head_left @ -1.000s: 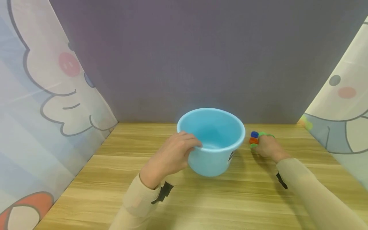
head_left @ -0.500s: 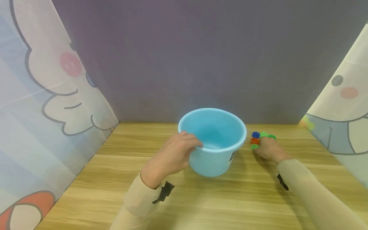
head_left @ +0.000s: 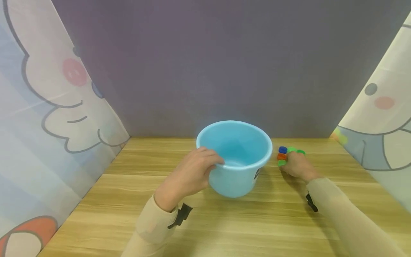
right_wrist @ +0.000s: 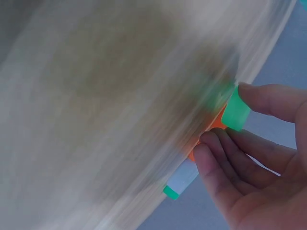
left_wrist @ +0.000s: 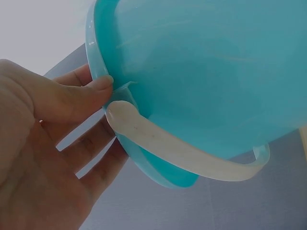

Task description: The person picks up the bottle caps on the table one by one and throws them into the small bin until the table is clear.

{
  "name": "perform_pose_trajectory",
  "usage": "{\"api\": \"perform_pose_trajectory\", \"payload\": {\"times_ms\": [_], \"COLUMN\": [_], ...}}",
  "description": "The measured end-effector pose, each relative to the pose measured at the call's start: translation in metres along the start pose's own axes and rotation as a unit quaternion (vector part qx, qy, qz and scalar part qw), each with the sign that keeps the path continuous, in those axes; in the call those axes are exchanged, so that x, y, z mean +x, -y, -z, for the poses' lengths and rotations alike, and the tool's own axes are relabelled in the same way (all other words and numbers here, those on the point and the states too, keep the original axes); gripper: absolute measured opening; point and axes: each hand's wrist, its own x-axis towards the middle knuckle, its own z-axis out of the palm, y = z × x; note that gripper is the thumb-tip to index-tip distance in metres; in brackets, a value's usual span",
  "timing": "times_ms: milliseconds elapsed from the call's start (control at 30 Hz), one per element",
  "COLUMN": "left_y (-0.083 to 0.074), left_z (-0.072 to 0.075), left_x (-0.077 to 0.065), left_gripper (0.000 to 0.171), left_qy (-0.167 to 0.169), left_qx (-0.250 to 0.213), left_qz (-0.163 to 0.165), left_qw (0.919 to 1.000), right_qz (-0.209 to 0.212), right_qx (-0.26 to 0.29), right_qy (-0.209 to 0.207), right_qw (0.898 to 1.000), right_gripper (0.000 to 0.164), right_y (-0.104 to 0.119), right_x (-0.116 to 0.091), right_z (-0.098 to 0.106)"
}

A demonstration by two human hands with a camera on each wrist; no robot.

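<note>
In the head view my left hand [head_left: 196, 171] grips the near left rim of a light blue plastic bucket [head_left: 234, 182]. The left wrist view shows the thumb on one side of the rim and the fingers on the other, beside the white bucket handle [left_wrist: 177, 148]. To the right of the bucket my right hand [head_left: 298, 166] is low among small bottle caps. Between its thumb and curled fingers is a green cap [right_wrist: 236, 112], and an orange cap [right_wrist: 219, 120] lies against the fingertips. A blue cap [head_left: 283, 150] and light green cap [head_left: 291, 149] sit just beyond.
Everything is on a wood-grain table [head_left: 128, 214]. A dark grey panel [head_left: 205, 67] rises along the back edge. Cartoon-printed curtains [head_left: 29, 142] flank both sides. Another green cap [head_left: 300, 151] lies at the right of the group.
The head view sways slightly. Both hands stay nearly where they were, the left on the bucket rim and the right at the caps; the bucket shows no clear movement of its own.
</note>
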Motion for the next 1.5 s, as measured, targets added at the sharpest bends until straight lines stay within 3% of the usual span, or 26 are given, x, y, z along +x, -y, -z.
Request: {"api": "perform_pose_trajectory", "payload": {"times_ms": [300,833,1167,1500], "left_y": [-0.002,-0.002,-0.001,-0.001], "left_z": [0.002,0.002,0.003,0.003], "left_x": [0.0,0.0,-0.001,-0.001], "left_gripper": [0.031,0.032,0.032,0.031], "left_qy": [0.001,0.003,0.002,0.004], "left_qx": [-0.001,-0.001,-0.001,-0.003], "left_qz": [0.001,0.005,0.004,0.008], "left_qw": [1.0,1.0,1.0,1.0], "right_qz": [-0.017,-0.002,0.018,0.008], "right_qx": [0.046,0.06,0.115,0.157], "right_qy": [-0.007,-0.049,-0.069,-0.08], "right_qw": [0.999,0.997,0.991,0.984], "right_gripper": [0.02,0.056,0.055,0.057], "right_y": [0.008,0.019,0.029,0.033], "right_x": [-0.004,-0.006,-0.016,-0.021], "right_z": [0.005,0.006,0.011,0.009]}}
